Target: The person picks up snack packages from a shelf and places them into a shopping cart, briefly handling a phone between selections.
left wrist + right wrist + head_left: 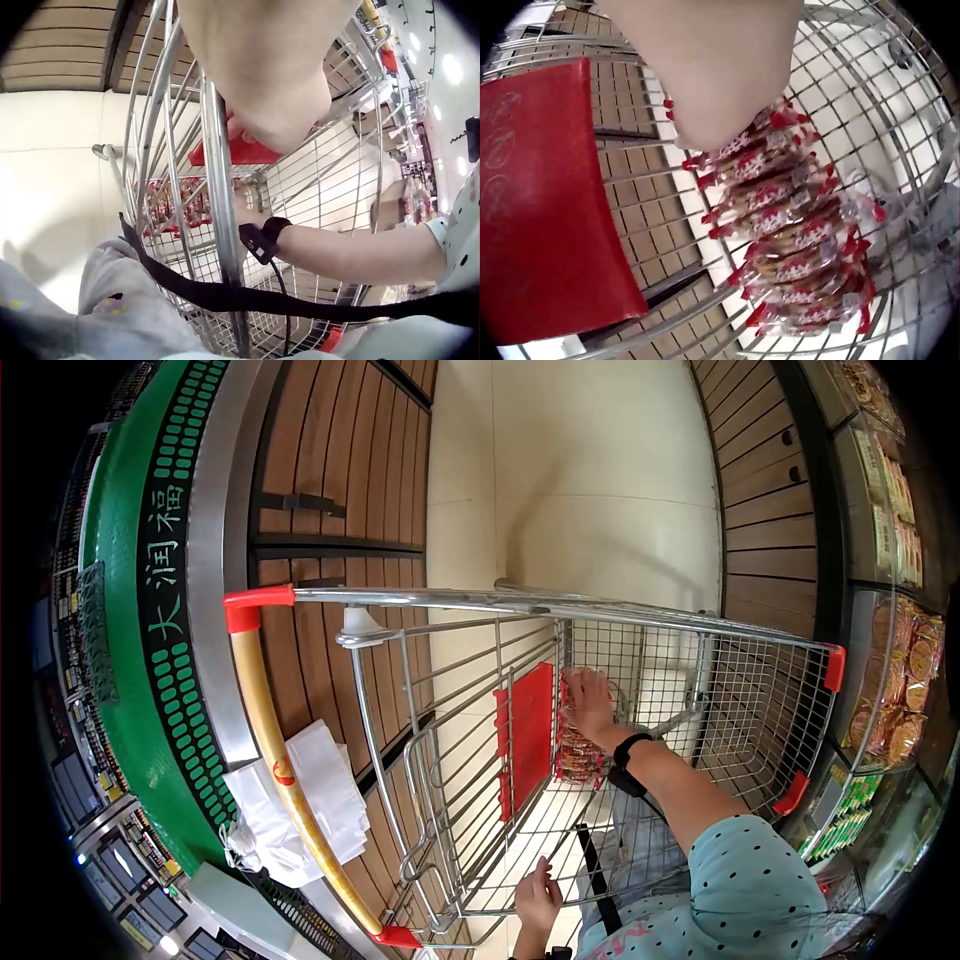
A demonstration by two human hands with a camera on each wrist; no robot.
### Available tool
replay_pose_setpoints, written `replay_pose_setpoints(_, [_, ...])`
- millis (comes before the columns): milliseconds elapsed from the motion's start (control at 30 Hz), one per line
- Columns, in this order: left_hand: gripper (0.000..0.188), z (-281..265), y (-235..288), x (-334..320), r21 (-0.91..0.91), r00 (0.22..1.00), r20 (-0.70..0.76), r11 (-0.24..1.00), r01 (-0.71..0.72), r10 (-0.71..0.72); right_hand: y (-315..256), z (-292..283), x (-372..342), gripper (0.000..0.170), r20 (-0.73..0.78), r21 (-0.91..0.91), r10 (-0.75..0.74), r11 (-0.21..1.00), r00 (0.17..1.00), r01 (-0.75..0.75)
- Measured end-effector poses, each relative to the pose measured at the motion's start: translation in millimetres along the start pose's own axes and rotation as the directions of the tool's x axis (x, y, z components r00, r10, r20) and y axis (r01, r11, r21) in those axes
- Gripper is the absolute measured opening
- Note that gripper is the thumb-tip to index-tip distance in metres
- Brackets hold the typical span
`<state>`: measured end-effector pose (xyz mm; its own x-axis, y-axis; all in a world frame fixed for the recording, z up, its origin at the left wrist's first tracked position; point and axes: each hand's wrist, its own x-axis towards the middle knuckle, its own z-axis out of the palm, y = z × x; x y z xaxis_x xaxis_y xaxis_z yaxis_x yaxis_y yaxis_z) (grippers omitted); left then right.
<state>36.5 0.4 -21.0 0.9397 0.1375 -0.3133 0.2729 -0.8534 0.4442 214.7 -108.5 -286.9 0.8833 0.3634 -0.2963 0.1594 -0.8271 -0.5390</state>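
Observation:
Inside the wire shopping cart (640,610), my right hand (588,702) lies over one end of a row of wrapped snack packets (578,755). The packets (787,232) have clear wrappers with red ends and stand side by side on the cart's wire floor; they look like round biscuits or crackers. My hand hides the far end of the row, and I cannot tell whether its fingers grip a packet. My left hand (538,900) is by the cart's near side rail, its fingers loosely bent, with nothing visible in them.
A red panel (526,740) hangs in the cart beside the packets. White bags or sheets (325,790) lie by the yellow cart handle (275,750). A green-edged counter (130,690) stands on the left, and shelves with packaged food (905,680) line the right. A black strap (225,296) crosses the left wrist view.

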Motion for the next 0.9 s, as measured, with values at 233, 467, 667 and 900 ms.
replay_pose_setpoints(233, [0.048, 1.1, -2.3, -4.8, -0.057, 1.0, -0.017, 0.998, -0.007, 0.006, -1.2, 20.3, -4.3, 0.072, 0.164, -0.243, 0.026, 0.97, 0.986, 0.015])
replay_pose_setpoints(467, [0.05, -3.4, 0.7, -2.9, -0.078, 0.999, 0.009, 0.996, -0.05, 0.051, 10.4, -27.1, -11.7, 0.072, 0.211, 0.056, 0.004, 0.998, 0.977, -0.016])
replay_pose_setpoints(667, [0.051, -10.3, 8.3, -1.2, -0.095, 0.993, 0.103, 0.993, 0.073, -0.063, 33.8, -88.3, -56.6, 0.034, 0.451, 0.037, 0.042, 0.997, 0.891, -0.066])
replay_pose_setpoints(900, [0.046, -5.7, 0.4, -15.7, -0.102, 0.986, 0.09, 0.986, -0.134, 0.143, 46.3, -119.1, -120.6, 0.039, 0.445, -0.005, 0.278, 0.952, 0.851, -0.307])
